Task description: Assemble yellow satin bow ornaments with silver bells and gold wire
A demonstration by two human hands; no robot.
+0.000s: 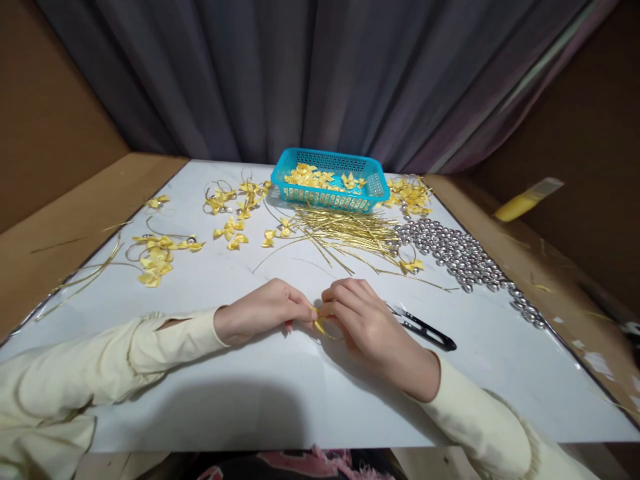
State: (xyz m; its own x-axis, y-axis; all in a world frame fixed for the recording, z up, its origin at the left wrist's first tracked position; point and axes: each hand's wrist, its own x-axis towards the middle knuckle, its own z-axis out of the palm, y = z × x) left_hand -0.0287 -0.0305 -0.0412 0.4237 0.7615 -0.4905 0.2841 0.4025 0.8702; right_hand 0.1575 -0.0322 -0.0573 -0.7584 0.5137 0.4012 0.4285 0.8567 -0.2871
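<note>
Turquoise basket (330, 197) holds yellow bows (314, 177); fingers (306, 311) pinch another.

The worktop (250, 400) is smooth and white. The blue basket (330, 193) is plastic. The bows (230, 230) look like shiny cloth. The beads (460, 257) shine like metal.

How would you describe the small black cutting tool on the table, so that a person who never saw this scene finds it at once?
Start at the white table and find the right hand near its front edge. Just right of that hand, flat on the white surface, lies the black thread snips. It is the only black thing there; the bows, wires and silver bells around are yellow, gold or shiny.
</note>
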